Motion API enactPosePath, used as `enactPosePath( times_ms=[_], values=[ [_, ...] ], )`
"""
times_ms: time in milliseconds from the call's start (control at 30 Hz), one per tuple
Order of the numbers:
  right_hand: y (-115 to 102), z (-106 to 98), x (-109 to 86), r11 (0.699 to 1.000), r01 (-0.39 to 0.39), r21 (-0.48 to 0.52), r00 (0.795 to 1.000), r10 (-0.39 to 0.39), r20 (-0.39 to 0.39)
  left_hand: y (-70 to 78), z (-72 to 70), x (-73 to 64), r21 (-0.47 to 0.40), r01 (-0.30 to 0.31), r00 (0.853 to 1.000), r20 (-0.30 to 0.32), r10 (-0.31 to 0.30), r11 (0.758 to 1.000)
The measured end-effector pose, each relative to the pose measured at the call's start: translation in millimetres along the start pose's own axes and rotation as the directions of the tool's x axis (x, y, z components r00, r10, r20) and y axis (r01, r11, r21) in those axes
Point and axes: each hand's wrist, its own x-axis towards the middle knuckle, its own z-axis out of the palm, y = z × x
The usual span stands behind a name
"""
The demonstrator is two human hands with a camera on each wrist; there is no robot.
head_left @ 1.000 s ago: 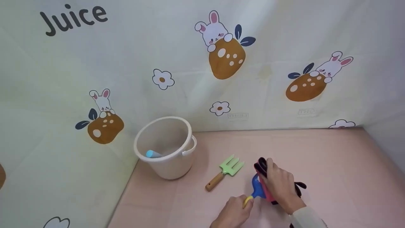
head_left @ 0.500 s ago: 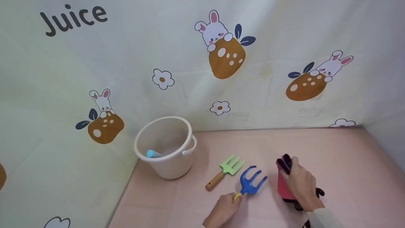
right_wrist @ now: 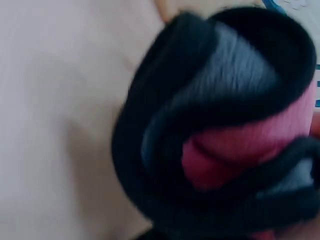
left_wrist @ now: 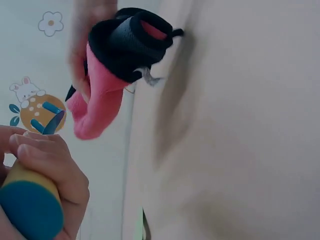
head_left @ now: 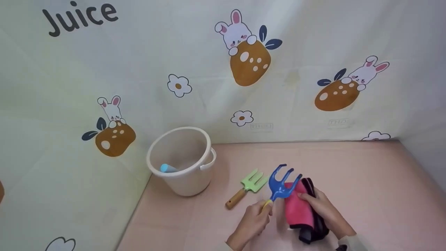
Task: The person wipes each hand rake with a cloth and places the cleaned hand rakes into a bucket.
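Rake first: the left hand curls round its yellow handle, with the blue head raised towards one o'clock. Its prongs overlap the edge of the cloth in the head view, though I cannot tell whether they touch; if they do, pulling the two apart could snag the fabric. A low swing towards nine o'clock might strike the green fork. At the rake's four to five o'clock, the right hand holds the pink-and-black cloth, thumb across the front, other fingers mostly hidden. The roll looks soft, its black edges spread, so a light grip could let it unwind.

Around these, again from the left: a cream bucket stands at the rake's nine o'clock, a blue-ended stick leaning inside at seven o'clock. The bucket's side and its lowered loop would block anything coming in low from the right. The fork lies between bucket and rake, in the path across the table. A printed sheet rises behind at twelve o'clock, limiting reach that way.
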Motion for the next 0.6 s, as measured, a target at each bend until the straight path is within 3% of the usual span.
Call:
enactPosePath(
  times_ms=[100, 267, 400, 600],
  values=[
    [-2.8, 4.8, -2.6, 0.981, -0.069, 0.182, 0.991, 0.047, 0.125, 6.7, 3.0, -0.4, -0.054, -0.018, 1.0, 0.008, 0.018, 0.998],
    [-5.2, 10.7, -7.9, 0.919, -0.121, 0.375, 0.965, 0.02, 0.262, 11.6, 8.5, 0.1, -0.122, -0.092, 0.996, -0.011, 0.091, 0.988],
    [-6.8, 13.7, -13.3, 0.852, -0.167, 0.497, 0.952, 0.008, 0.306, 12.2, 12.4, 0.7, -0.127, -0.147, 0.989, -0.044, 0.142, 0.981],
    [-5.0, 19.2, -21.3, 0.738, -0.227, 0.636, 0.953, 0.034, 0.301, 13.4, 13.2, 3.5, -0.077, -0.174, 0.982, -0.09, 0.167, 0.982]
  ],
)
